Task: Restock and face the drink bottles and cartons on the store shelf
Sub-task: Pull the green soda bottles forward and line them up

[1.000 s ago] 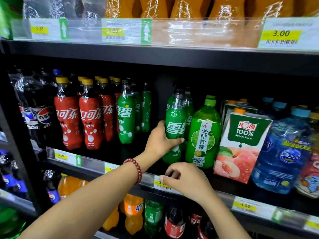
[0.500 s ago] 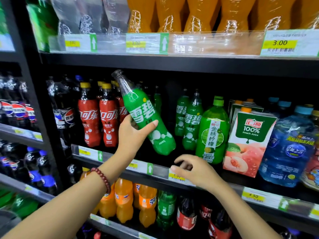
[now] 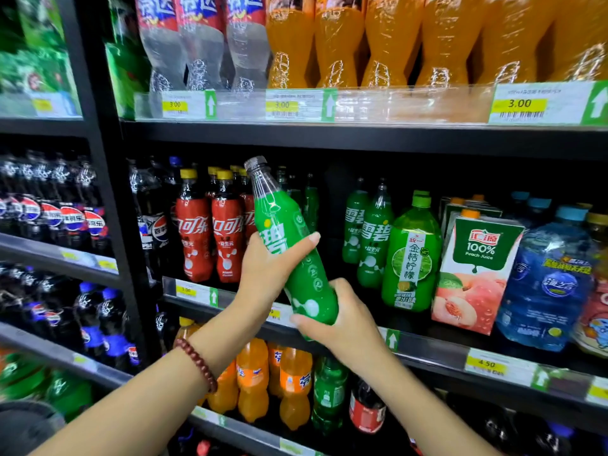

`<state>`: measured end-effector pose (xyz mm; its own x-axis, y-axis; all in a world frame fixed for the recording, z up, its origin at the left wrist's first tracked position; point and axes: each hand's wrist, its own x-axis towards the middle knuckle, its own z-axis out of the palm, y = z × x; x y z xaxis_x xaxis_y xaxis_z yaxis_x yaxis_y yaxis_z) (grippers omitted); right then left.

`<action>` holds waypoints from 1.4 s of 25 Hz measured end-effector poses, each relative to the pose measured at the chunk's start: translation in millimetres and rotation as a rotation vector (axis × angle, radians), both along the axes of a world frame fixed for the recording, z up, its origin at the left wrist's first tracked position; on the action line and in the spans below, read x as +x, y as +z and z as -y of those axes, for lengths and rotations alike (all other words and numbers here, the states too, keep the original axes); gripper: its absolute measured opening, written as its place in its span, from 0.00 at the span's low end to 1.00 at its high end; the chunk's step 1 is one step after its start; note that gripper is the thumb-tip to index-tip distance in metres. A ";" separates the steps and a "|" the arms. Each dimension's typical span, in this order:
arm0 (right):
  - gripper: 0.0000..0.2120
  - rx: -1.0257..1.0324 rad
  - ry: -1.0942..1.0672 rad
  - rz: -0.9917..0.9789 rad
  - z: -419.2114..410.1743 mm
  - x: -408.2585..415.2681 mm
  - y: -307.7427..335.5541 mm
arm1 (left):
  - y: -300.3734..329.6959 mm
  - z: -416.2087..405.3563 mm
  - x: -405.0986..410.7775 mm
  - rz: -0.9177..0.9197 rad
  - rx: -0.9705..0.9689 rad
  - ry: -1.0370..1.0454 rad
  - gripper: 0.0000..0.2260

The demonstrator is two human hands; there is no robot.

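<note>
We held the green bottle (image 3: pixel 296 255) tilted before the middle shelf (image 3: pixel 427 352); left hand (image 3: pixel 266 268) wrapped its label, right hand (image 3: pixel 342 324) cupped its base, likely steadying it for label-forward placement.

Bright even store light from above, glare on the clear price-tag strip (image 3: pixel 362 103) and wrapped orange bottles (image 3: pixel 394 44) up top, shelf recesses dark behind the drinks, motion blur at left and top edges, wide-angle bending of the shelf upright (image 3: pixel 98 159), centre sharp.
</note>
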<state>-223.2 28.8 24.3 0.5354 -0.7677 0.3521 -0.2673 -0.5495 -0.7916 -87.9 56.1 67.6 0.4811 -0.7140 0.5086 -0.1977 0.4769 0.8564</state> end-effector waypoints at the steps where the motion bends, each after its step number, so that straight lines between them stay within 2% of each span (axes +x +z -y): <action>1: 0.23 -0.057 -0.047 0.010 -7.5 3.8 -3.2 | 2.9 -1.4 -3.3 0.000 -0.020 0.082 0.11; 3: 0.23 -0.003 0.004 0.038 -11.4 5.9 -4.9 | 5.7 -5.4 -6.4 -0.009 -0.049 0.139 0.10; 4: 0.22 0.134 0.109 0.074 -9.4 3.9 -2.6 | 5.8 -8.5 -6.0 -0.011 -0.053 0.127 0.11; 6: 0.24 0.552 0.465 0.221 -7.5 -4.2 5.5 | 5.5 -13.0 -3.9 -0.106 -0.100 -0.036 0.17; 7: 0.27 0.697 0.588 0.284 -8.2 -7.3 9.4 | 6.1 -14.7 -3.4 -0.176 -0.135 -0.158 0.22; 8: 0.28 0.730 0.659 0.304 -10.5 -9.4 12.6 | 6.9 -16.1 -2.9 -0.212 -0.152 -0.249 0.26; 9: 0.27 0.681 0.645 0.299 -14.8 -8.5 12.9 | 8.9 -18.2 -2.9 -0.185 -0.136 -0.276 0.28; 10: 0.25 0.560 0.542 0.274 -18.7 -4.8 10.3 | 10.7 -19.7 -3.2 -0.111 -0.100 -0.234 0.28; 13: 0.20 0.051 0.022 0.162 -31.1 6.6 2.7 | 14.3 -24.5 -6.9 0.121 -0.015 0.060 0.24; 14: 0.20 -0.073 -0.080 0.127 -32.5 8.6 0.5 | 14.6 -25.4 -7.5 0.130 -0.025 0.116 0.22; 15: 0.21 -0.125 -0.090 0.104 -31.6 9.3 -1.7 | 13.9 -26.2 -7.8 0.111 -0.042 0.119 0.19; 16: 0.20 -0.083 -0.021 0.095 -29.6 8.2 -1.9 | 12.9 -27.6 -7.3 0.063 -0.060 0.083 0.17; 17: 0.19 0.044 0.109 0.098 -27.0 5.1 1.1 | 12.8 -29.5 -7.0 0.001 -0.071 0.020 0.16; 19: 0.24 0.405 0.431 0.185 -22.3 -2.6 11.7 | 11.5 -28.7 -3.6 -0.119 -0.089 -0.145 0.19; 20: 0.27 0.534 0.521 0.255 -18.1 -5.0 15.1 | 12.0 -28.0 -2.9 -0.163 -0.091 -0.212 0.23; 21: 0.28 0.550 0.542 0.286 -16.4 -6.2 17.4 | 13.0 -27.8 -3.6 -0.179 -0.089 -0.235 0.25; 22: 0.27 0.470 0.478 0.285 -17.6 -4.4 18.5 | 14.1 -28.2 -5.3 -0.148 -0.081 -0.202 0.27; 25: 0.22 -0.085 -0.021 0.196 -26.6 6.2 16.3 | 16.1 -27.8 -8.5 0.112 -0.043 0.027 0.23; 26: 0.23 -0.245 -0.146 0.156 -26.5 8.5 14.2 | 16.2 -28.3 -8.7 0.133 -0.041 0.053 0.20; 27: 0.24 -0.304 -0.167 0.145 -24.7 8.0 12.3 | 16.3 -28.8 -8.2 0.112 -0.040 0.047 0.16; 28: 0.22 -0.225 -0.088 0.161 -21.6 5.5 12.4 | 15.4 -29.5 -6.2 0.083 -0.033 0.027 0.15; 31: 0.18 0.367 0.399 0.251 -14.7 -6.0 19.0 | 9.4 -30.3 -0.7 0.044 -0.056 -0.105 0.18; 33: 0.21 0.411 0.478 0.265 -11.3 -9.6 17.7 | 8.6 -29.6 0.2 0.019 -0.056 -0.194 0.18; 35: 0.23 0.280 0.343 0.298 -12.7 -5.3 15.7 | 11.1 -28.8 -0.4 0.098 -0.014 -0.178 0.19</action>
<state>-228.5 41.5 39.9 0.6802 -0.6526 0.3339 0.1489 -0.3230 -0.9346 -88.3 84.8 78.7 0.2951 -0.7762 0.5572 -0.1914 0.5233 0.8304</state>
